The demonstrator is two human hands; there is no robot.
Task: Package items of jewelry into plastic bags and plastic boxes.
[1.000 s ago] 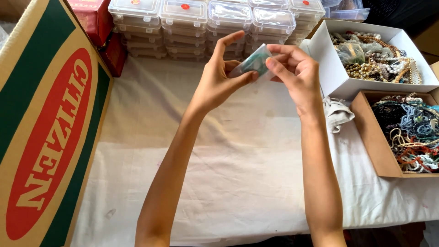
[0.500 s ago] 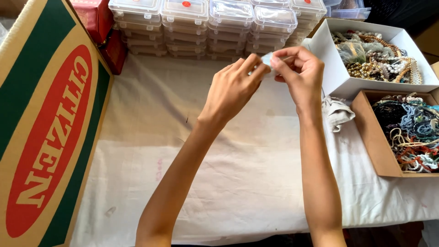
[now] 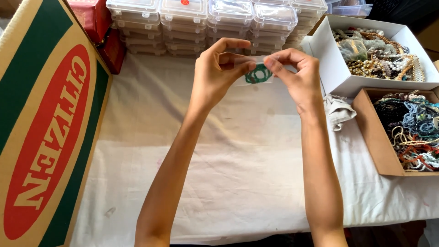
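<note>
From the head camera, both arms reach up from the bottom edge, and the elbows are cut off there. The left hand [image 3: 217, 71] and the right hand [image 3: 295, 73] meet near 12 o'clock, above the white cloth [image 3: 228, 174] on the table. Together they pinch a small clear bag [image 3: 257, 73] with a coil of green beads inside. The left thumb and fingers grip its left end, and the right thumb and fingers grip its right end. The bag is up in the air, not touching the cloth. Fingers hide parts of the bag, so its full shape is hard to see.

Just past the hands, at 12 o'clock, sits a stack of clear plastic boxes [image 3: 215, 20] with lids. The top edge cuts off the back rows, and what is inside them cannot be made out.

At 2 o'clock a white box [image 3: 336, 68] holds a heap of pale and brown bead strings. At 3 o'clock a brown box [image 3: 372, 132] holds dark, blue and red bead strings, and the right edge cuts it off. A crumpled bit of white cloth [image 3: 339, 112] lies between the right wrist and the brown box.

At 9 o'clock a big cardboard box [image 3: 41, 128] in green and red fills the left side, partly out of the picture. A red thing [image 3: 98, 23] peeks out behind it at 11 o'clock, too hidden to name.
</note>
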